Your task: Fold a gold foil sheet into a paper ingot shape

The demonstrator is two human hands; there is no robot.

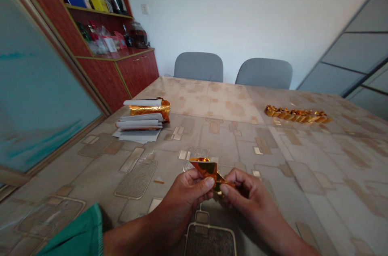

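Note:
A small folded piece of shiny gold foil paper point(207, 168) is held just above the patterned table point(273, 159), near its front edge. My left hand point(188, 193) pinches its left side between thumb and fingers. My right hand point(247, 195) pinches its right lower corner, fingers curled. Both hands are closed on the paper. The folded shape points up and left, partly hidden behind my fingers.
A stack of white and gold sheets point(142, 120) lies at the left of the table. A row of several folded gold pieces point(297, 115) lies at the far right. Two grey chairs point(198, 66) stand behind the table. A red wooden cabinet point(121, 66) with shelves stands at the left.

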